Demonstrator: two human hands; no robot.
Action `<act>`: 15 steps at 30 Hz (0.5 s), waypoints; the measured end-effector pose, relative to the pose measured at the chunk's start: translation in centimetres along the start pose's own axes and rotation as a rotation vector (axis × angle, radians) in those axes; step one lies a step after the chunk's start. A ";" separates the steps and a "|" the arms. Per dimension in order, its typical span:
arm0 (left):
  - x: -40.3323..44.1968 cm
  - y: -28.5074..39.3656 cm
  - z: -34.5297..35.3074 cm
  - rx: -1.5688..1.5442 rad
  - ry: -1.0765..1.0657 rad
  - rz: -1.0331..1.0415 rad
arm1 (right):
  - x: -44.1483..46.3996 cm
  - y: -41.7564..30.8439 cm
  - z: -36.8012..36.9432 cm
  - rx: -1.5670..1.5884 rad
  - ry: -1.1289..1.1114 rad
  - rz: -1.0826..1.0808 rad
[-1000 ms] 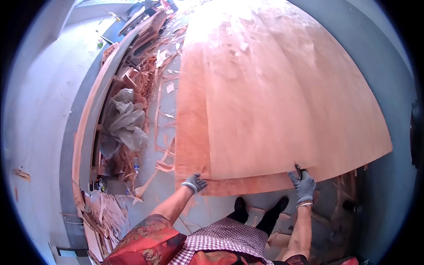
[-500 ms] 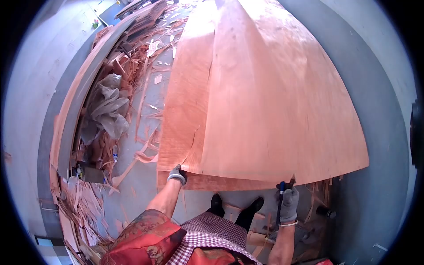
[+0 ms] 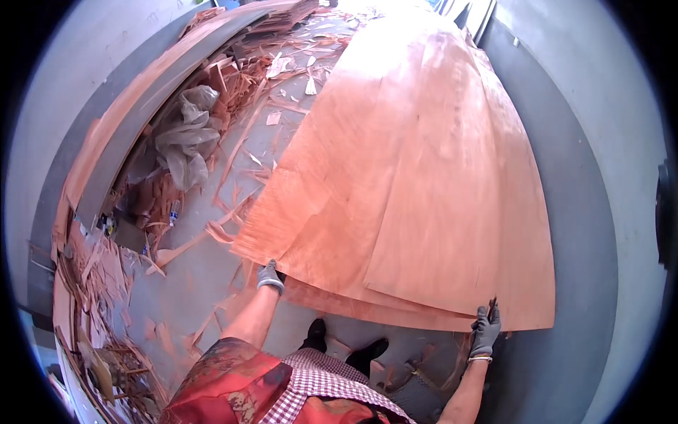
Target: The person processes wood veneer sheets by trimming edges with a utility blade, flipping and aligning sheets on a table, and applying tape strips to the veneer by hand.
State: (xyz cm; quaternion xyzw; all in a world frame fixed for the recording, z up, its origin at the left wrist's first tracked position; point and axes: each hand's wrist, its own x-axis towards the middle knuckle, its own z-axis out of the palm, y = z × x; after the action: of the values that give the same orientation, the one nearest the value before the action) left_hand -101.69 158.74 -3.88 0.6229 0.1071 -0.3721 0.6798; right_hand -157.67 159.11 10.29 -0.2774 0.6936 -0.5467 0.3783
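Large thin reddish wood veneer sheets [image 3: 325, 205] lie overlapped in front of me, their near edges slightly raised. My left hand [image 3: 270, 278], in a grey glove, is closed on the near left edge of a sheet. A paler veneer sheet [image 3: 438, 233] lies on top, toward the right. At its near right corner is my right hand [image 3: 485, 333], also gloved and closed around a dark slim tool [image 3: 493, 305] whose tip points up; its exact kind is unclear. Whether the right fingers also pinch the sheet edge is hidden.
Torn veneer strips [image 3: 106, 283] and scraps litter the grey floor [image 3: 191, 272]. On the left, a crumpled clear plastic bag [image 3: 187, 138] lies among offcuts beside a long curved-looking board [image 3: 134, 106]. A grey-and-white wall [image 3: 586, 212] runs along the right. My dark shoes [image 3: 367, 355] stand below the sheets.
The sheets' near edge has shifted, and the paler top sheet now lies farther right, showing more veneer at left. My right hand moved right and slightly down; my left hand moved slightly left.
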 end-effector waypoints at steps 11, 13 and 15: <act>0.3 -4.0 -4.4 0.011 0.074 -0.159 | 1.0 4.0 -0.4 -0.064 -0.027 0.063; -1.5 -3.8 -3.8 0.037 0.119 -0.176 | -0.5 2.3 0.3 0.018 -0.026 0.106; 3.6 -7.1 -6.5 -0.118 0.036 -0.252 | -1.7 1.8 1.0 0.037 -0.023 0.134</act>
State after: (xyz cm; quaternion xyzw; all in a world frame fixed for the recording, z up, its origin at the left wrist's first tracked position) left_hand -101.65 163.83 -12.87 0.5700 0.2185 -0.4362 0.6611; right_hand -155.82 160.35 8.77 -0.2294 0.6960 -0.5296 0.4272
